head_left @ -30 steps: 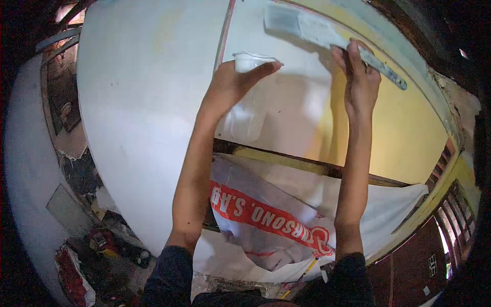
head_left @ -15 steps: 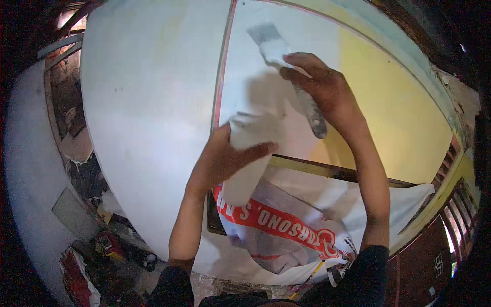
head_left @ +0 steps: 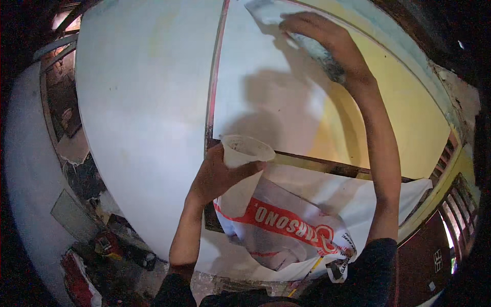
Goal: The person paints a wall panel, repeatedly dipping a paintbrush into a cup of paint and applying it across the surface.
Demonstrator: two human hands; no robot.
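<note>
A paintbrush (head_left: 316, 50) with a paint-smeared handle is gripped in my right hand (head_left: 340, 43), raised to the top of a wall panel (head_left: 394, 107). Its bristles point up and left at the panel's white part; whether they touch it is hard to tell. Yellow covers the panel's right side. Lower down, the fingers of my left hand (head_left: 209, 176) wrap round a tall whitish plastic cup (head_left: 240, 192). The cup is tilted slightly, and its open mouth shows dark specks on the inner wall.
A large white wall surface (head_left: 143, 128) fills the left, divided from the panel by a pinkish strip (head_left: 216, 71). Below the panel hangs a red-and-white printed banner (head_left: 286, 222). Cluttered items (head_left: 107, 245) lie at lower left; a dark red door (head_left: 422, 261) stands at lower right.
My right hand has carried the brush upward and slightly right along the panel. My left hand's cup has moved a little lower and tipped, so its mouth now shows.
</note>
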